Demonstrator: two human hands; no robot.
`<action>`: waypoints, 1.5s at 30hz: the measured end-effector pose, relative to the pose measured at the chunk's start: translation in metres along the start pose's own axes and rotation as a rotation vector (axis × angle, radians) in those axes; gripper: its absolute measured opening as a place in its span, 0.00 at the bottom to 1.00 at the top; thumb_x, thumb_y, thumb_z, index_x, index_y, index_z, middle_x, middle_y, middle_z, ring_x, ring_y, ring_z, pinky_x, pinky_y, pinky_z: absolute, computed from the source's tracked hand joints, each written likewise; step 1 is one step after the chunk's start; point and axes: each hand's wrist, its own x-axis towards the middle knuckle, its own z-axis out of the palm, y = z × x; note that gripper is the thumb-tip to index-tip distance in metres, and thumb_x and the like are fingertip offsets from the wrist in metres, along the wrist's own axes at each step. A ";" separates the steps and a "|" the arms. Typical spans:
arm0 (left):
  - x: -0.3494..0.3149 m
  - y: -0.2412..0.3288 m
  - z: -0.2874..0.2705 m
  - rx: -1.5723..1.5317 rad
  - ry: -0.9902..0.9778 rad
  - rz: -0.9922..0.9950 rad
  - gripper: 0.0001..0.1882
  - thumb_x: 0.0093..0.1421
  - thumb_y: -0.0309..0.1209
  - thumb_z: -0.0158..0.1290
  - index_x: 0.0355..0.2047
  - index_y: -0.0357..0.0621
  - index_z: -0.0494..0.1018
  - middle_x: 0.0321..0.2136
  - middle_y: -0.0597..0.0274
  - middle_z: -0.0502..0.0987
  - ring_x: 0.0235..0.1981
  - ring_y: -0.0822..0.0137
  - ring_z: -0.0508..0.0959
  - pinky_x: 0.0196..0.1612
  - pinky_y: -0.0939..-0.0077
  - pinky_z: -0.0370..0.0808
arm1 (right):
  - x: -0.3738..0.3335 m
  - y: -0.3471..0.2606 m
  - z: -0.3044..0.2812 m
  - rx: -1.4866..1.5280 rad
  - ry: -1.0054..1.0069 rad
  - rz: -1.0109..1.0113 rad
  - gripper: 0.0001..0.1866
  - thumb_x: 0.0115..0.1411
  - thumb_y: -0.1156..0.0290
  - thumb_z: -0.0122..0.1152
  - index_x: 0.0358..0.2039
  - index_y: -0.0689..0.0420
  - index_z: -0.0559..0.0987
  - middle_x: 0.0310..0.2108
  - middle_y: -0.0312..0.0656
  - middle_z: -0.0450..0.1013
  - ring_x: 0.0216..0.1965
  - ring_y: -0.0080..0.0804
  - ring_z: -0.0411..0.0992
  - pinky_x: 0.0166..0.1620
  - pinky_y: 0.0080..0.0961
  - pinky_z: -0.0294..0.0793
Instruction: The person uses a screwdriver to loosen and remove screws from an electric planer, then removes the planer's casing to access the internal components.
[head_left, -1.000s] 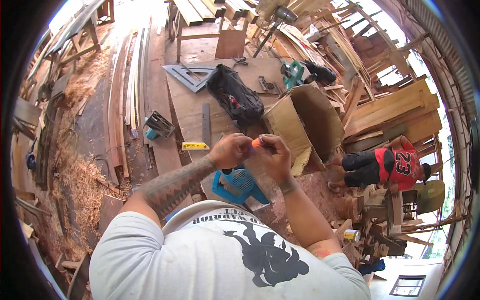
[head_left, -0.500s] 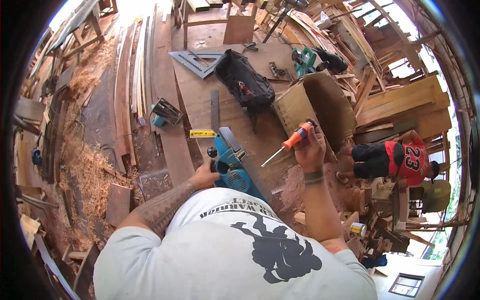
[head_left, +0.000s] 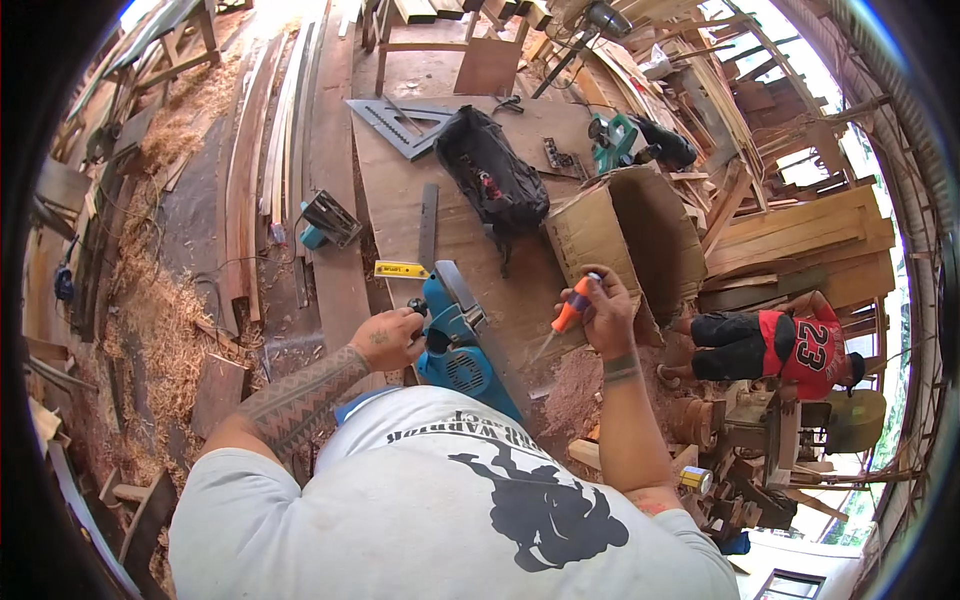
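Observation:
On the plywood tabletop in front of me lies a blue electric planer [head_left: 460, 345], its grey metal sole turned partly up. My left hand [head_left: 390, 338] is closed at the planer's black front knob [head_left: 417, 306], fingers curled against it. In my right hand [head_left: 610, 315] is a screwdriver [head_left: 571, 308] with an orange and purple handle. Its thin shaft slants down and left, clear of the planer. Just beyond the planer are a try square's yellow stock [head_left: 401, 270] and its dark steel blade [head_left: 428, 222].
A black tool bag [head_left: 492, 175] and an open cardboard box [head_left: 585, 235] stand on the plywood [head_left: 385, 180]. A grey triangular square [head_left: 400, 125] lies at the far edge. Another power tool [head_left: 330, 219] rests leftward on a board. A person in red [head_left: 800, 350] stands at right.
My left hand has shifted from the planer's side to its front knob. My right hand has come down and left with the screwdriver, whose shaft now points more steeply downward.

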 end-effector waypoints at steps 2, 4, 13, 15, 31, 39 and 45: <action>0.006 0.007 -0.003 0.072 0.007 0.005 0.14 0.60 0.38 0.60 0.32 0.39 0.74 0.30 0.47 0.78 0.35 0.43 0.80 0.42 0.52 0.79 | 0.007 0.027 -0.020 -0.327 0.141 0.019 0.11 0.73 0.69 0.62 0.49 0.60 0.76 0.36 0.38 0.75 0.37 0.31 0.80 0.40 0.38 0.89; 0.009 0.015 -0.008 0.191 -0.063 -0.031 0.13 0.59 0.37 0.60 0.33 0.38 0.76 0.31 0.45 0.80 0.37 0.42 0.82 0.44 0.51 0.79 | 0.015 0.066 -0.047 -0.562 0.228 -0.085 0.12 0.71 0.68 0.65 0.48 0.60 0.76 0.35 0.37 0.74 0.36 0.30 0.79 0.38 0.34 0.88; 0.009 0.013 -0.006 0.050 -0.111 -0.209 0.15 0.61 0.37 0.56 0.32 0.35 0.80 0.30 0.41 0.83 0.37 0.39 0.83 0.44 0.49 0.79 | -0.005 0.191 -0.100 -0.011 0.780 0.204 0.17 0.70 0.64 0.68 0.47 0.59 0.70 0.38 0.41 0.73 0.32 0.33 0.76 0.34 0.38 0.86; 0.006 0.003 0.006 0.043 -0.066 -0.214 0.15 0.63 0.38 0.55 0.32 0.35 0.80 0.28 0.43 0.83 0.33 0.42 0.84 0.41 0.51 0.80 | -0.019 0.206 -0.100 0.080 0.806 0.353 0.17 0.71 0.62 0.66 0.48 0.59 0.70 0.39 0.42 0.73 0.31 0.34 0.76 0.33 0.37 0.86; -0.013 -0.006 -0.025 -0.731 -0.019 -0.514 0.20 0.69 0.36 0.46 0.24 0.38 0.74 0.18 0.56 0.76 0.18 0.61 0.78 0.23 0.65 0.74 | -0.100 0.099 0.033 -0.987 0.014 0.176 0.50 0.57 0.39 0.73 0.68 0.62 0.65 0.61 0.59 0.70 0.63 0.58 0.70 0.66 0.47 0.69; 0.030 -0.022 -0.010 -0.969 0.091 -0.570 0.19 0.69 0.34 0.44 0.25 0.36 0.75 0.21 0.57 0.80 0.21 0.65 0.80 0.25 0.69 0.76 | -0.109 0.130 0.053 -1.445 -0.118 -0.011 0.70 0.45 0.26 0.74 0.76 0.57 0.53 0.68 0.56 0.61 0.68 0.58 0.63 0.69 0.49 0.64; 0.096 -0.087 0.000 -0.865 0.263 -0.438 0.18 0.69 0.35 0.45 0.29 0.37 0.77 0.26 0.56 0.82 0.27 0.64 0.83 0.32 0.68 0.81 | -0.091 0.099 0.033 -1.338 -0.259 0.070 0.64 0.43 0.35 0.81 0.73 0.51 0.58 0.67 0.54 0.64 0.68 0.57 0.65 0.69 0.47 0.66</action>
